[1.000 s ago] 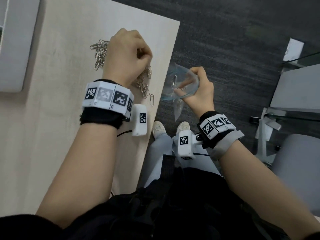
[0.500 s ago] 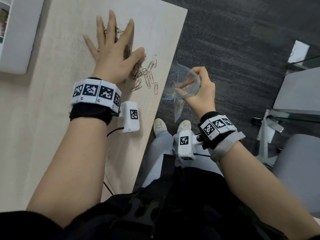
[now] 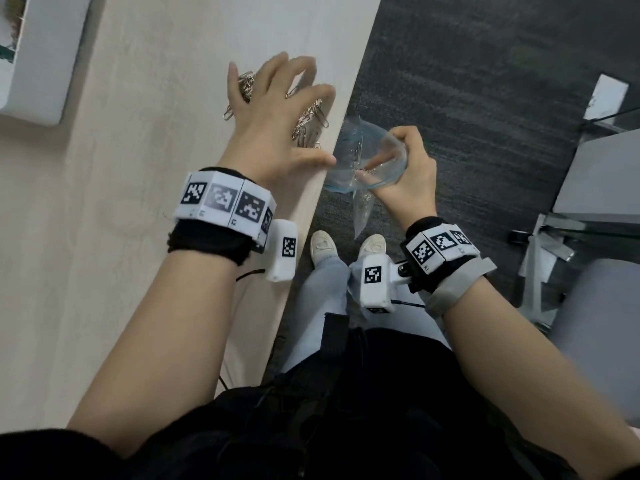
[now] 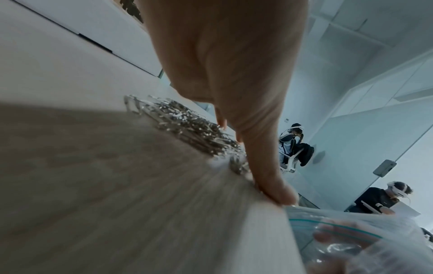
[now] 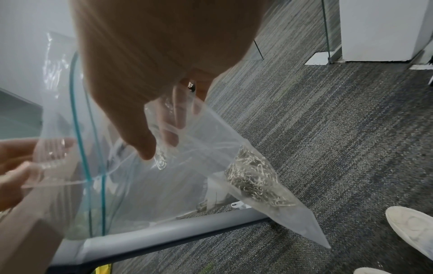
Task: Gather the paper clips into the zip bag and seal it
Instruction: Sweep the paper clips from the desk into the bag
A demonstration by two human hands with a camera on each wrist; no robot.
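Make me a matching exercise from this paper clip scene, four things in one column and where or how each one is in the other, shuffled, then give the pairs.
1. left hand
2. right hand
3. zip bag
4. white shoes

A. on the dark carpet
B. holds the bag's mouth open
C. spread over loose paper clips on the table
D. beside the table edge, clips at its bottom

Pairs: 1-C, 2-B, 3-D, 4-A

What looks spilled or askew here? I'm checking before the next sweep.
Nothing has spilled. Loose paper clips lie close to the table edge under the left hand; the right hand holds the zip bag open beside that edge.
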